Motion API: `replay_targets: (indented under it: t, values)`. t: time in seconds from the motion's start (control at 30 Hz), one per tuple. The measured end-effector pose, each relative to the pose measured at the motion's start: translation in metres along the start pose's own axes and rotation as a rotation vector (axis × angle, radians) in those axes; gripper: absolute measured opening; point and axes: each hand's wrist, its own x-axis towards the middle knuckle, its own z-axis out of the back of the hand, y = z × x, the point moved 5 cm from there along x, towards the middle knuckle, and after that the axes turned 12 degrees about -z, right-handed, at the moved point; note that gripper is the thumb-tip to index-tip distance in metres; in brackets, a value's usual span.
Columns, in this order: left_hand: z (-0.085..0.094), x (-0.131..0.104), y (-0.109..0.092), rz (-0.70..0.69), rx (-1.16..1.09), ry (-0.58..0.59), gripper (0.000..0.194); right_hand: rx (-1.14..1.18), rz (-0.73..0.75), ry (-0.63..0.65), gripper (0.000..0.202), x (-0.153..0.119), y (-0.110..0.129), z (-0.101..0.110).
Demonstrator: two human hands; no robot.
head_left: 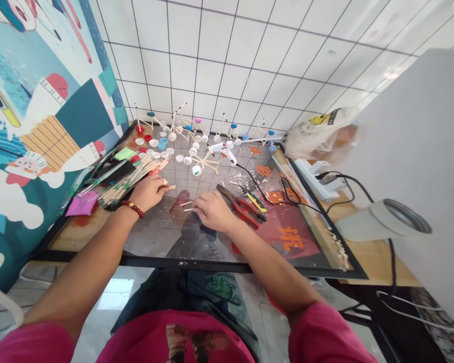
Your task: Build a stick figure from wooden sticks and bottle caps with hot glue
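Note:
My left hand (148, 192), with a red bead bracelet on its wrist, is closed in a pinch on short wooden stick pieces (172, 187). Beside it lies a bundle of paper-wrapped chopsticks (130, 180). My right hand (212, 209) rests low over the glass tabletop, its fingers drawn together at the end of a short wooden stick (188, 209). A second short stick (185, 203) lies just beyond that one. Just right of this hand are red-handled pliers (246, 212) and a yellow utility knife (256, 201).
A white glue gun (225, 149) lies behind my hands, its black cord running right to a power strip (320, 177). Stick-and-cap models (205, 162) and loose bottle caps (153, 143) line the back by the tiled wall. A grey cylinder (378, 222) stands at right.

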Motion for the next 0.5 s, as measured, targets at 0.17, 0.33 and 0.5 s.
replay_targets:
  t: [0.17,0.33,0.5]
  values:
    - [-0.002,-0.001,0.000,-0.023,0.047,-0.001,0.026,-0.053,-0.075,-0.070,0.018,0.002,-0.010,0.010]
    - [-0.001,-0.002,-0.002,-0.039,0.090,0.005,0.032,-0.176,-0.302,-0.172,0.014,0.002,-0.045,0.031]
    - [0.001,-0.003,-0.004,-0.034,0.144,-0.003,0.035,-0.173,-0.472,-0.279,0.013,-0.003,-0.076,0.045]
